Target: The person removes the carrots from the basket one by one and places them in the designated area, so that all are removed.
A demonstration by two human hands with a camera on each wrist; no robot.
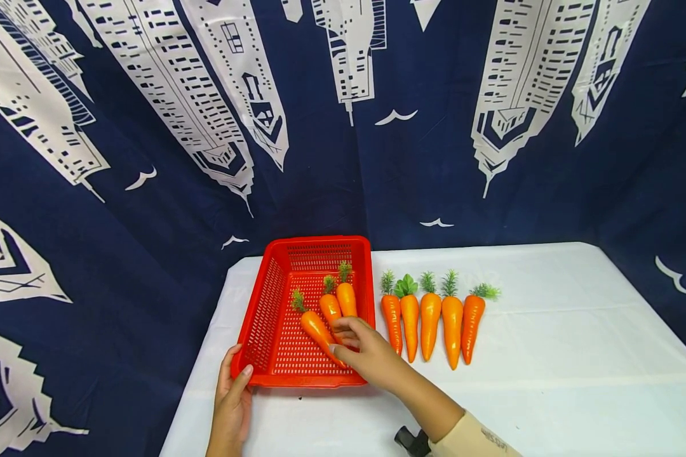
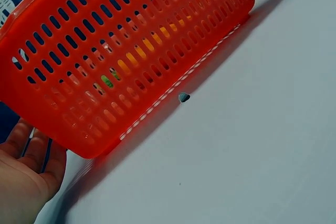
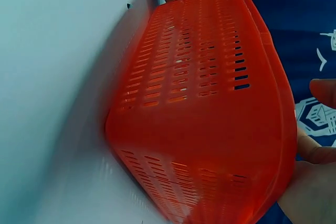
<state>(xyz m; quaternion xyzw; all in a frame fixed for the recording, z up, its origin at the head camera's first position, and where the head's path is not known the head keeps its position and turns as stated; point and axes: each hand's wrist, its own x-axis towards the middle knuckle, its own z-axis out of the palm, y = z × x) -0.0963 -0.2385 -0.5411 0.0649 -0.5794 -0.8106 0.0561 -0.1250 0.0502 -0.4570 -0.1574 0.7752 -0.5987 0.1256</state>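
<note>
A red plastic basket (image 1: 300,381) with slotted walls stands on the white table. My left hand (image 1: 232,403) grips its near left corner, thumb over the rim and fingers at the outer side; the left wrist view shows these fingers (image 2: 34,148) behind the corner. Inside lie three orange toy carrots with green tops: a left carrot (image 1: 316,327), a middle carrot (image 1: 330,306) and a right carrot (image 1: 347,298). Above their lower ends is my right hand (image 1: 371,355), its thumb and bent fingers apart, hiding part of the middle and right carrots.
Several more carrots (image 1: 430,320) lie in a row on the white table (image 1: 549,355), right of the basket. A dark blue cloth (image 1: 331,178) with white buildings hangs behind. A small dark speck (image 2: 184,97) lies before the basket, and a black object (image 1: 414,441) is beside the right sleeve.
</note>
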